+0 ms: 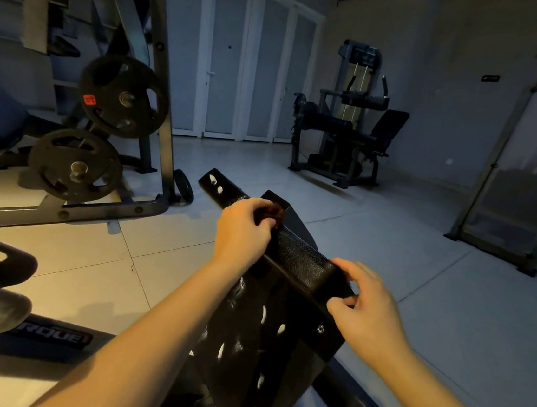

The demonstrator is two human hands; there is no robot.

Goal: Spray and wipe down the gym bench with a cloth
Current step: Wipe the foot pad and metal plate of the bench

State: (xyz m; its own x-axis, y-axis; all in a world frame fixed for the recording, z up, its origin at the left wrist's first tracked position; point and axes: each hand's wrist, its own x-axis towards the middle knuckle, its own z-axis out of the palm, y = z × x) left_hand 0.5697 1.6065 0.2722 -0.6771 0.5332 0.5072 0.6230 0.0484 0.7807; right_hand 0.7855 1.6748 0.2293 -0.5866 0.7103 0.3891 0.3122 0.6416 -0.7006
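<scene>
Dim gym, probably, weight plates [123,96], cable machine [347,118]

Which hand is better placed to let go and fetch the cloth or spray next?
Probably the right hand: only its fingertips touch the near end of the black bench part. The left hand is curled over its far end. No cloth or spray is visible.

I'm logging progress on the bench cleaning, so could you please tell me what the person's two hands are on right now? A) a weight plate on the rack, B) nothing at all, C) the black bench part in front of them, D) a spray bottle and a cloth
C: the left hand and right hand both grip the black bench part; no bottle or cloth is visible.
</scene>
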